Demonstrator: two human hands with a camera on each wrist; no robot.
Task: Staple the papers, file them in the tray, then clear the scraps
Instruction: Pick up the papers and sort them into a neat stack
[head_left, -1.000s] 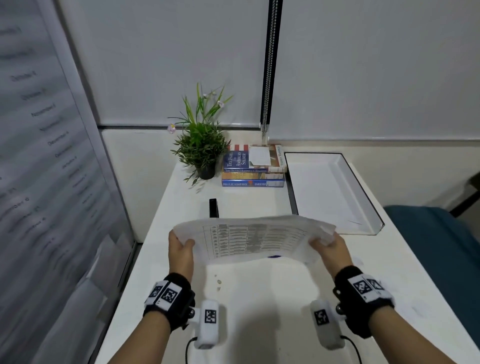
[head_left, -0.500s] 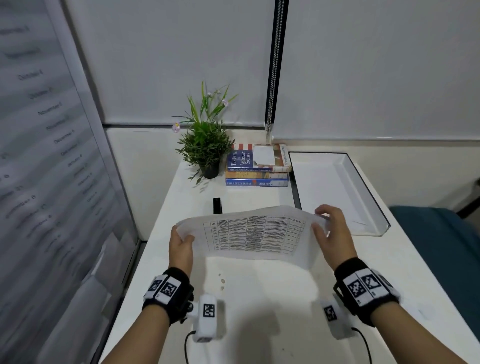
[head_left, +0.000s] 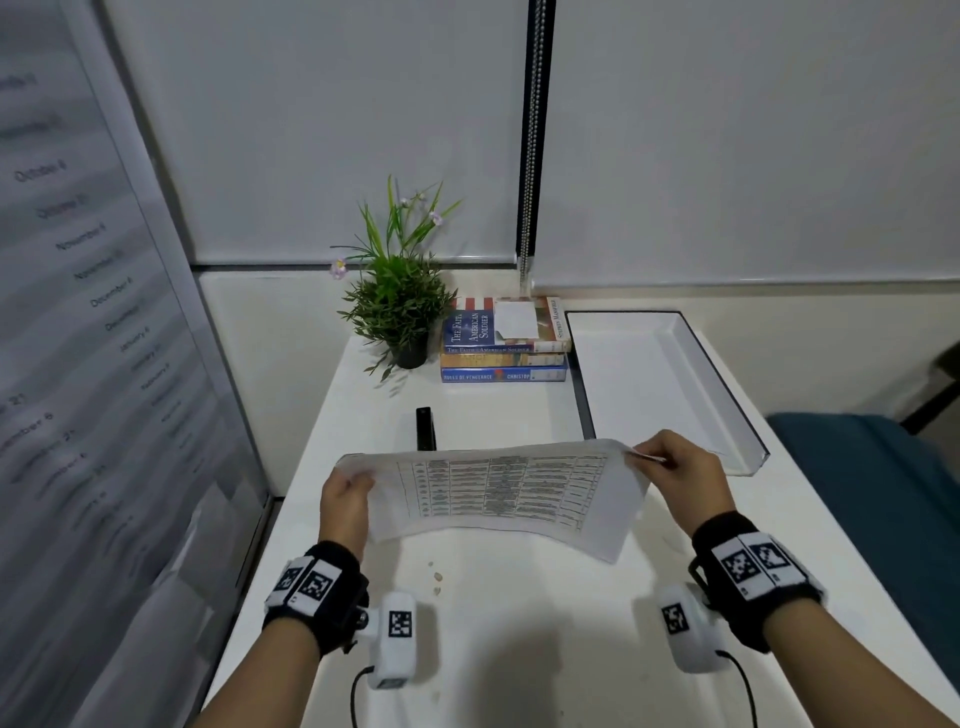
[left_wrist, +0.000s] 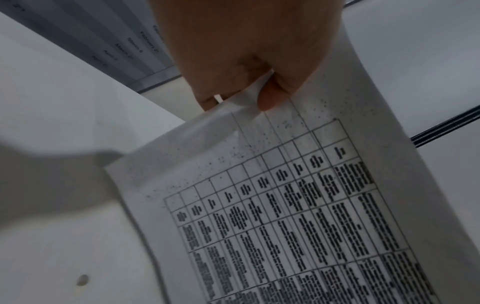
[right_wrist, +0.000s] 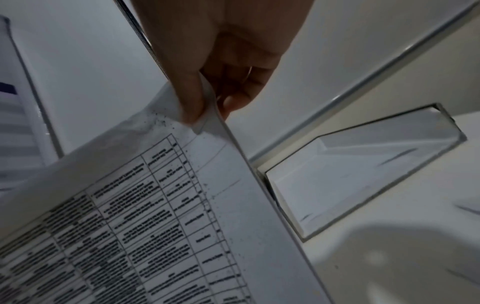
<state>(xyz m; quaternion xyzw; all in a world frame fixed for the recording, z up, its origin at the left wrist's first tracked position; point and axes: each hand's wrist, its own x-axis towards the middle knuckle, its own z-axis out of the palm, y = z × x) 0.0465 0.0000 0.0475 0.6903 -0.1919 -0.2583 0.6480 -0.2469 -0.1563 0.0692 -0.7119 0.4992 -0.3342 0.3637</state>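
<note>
The papers (head_left: 498, 491), printed with a table, hang in the air above the white desk, held by both hands. My left hand (head_left: 345, 499) pinches their left edge; in the left wrist view its thumb and fingers (left_wrist: 267, 96) clamp the papers (left_wrist: 285, 216). My right hand (head_left: 675, 473) pinches the far right corner, and in the right wrist view the thumb (right_wrist: 192, 102) presses the papers (right_wrist: 155, 205) against the fingers. The black stapler (head_left: 425, 428) lies just beyond the papers. The white filing tray (head_left: 737, 415) sits at the right, also seen as the tray (right_wrist: 337, 181). Small scraps (head_left: 436, 577) lie under the papers.
A potted plant (head_left: 400, 301) and a stack of books (head_left: 504, 343) stand at the back of the desk. A glass panel with printed dates (head_left: 78, 364) borders the left side. A blue chair (head_left: 872, 483) sits at the right.
The papers have lifted and shifted away from me. My right hand moved from the near right edge up to the far right corner and re-gripped there. The left hand kept its hold.
</note>
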